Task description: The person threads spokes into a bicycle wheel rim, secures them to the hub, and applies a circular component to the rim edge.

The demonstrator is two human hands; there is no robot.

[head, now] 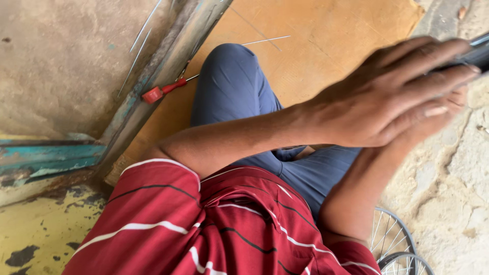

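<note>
Left hand (392,97) curled over dark bar (471,56); right hand (448,109) hidden beneath, grip unclear. Red-handled screwdriver (160,91) on board (326,40); wheel rims (397,249) by knee.

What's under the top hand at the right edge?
Under the left hand lies a dark object, and the right hand beneath. Most of both is covered.

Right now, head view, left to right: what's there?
Teal painted ledge → red-handled screwdriver → blue trouser knee → left hand gripping a dark object.
</note>
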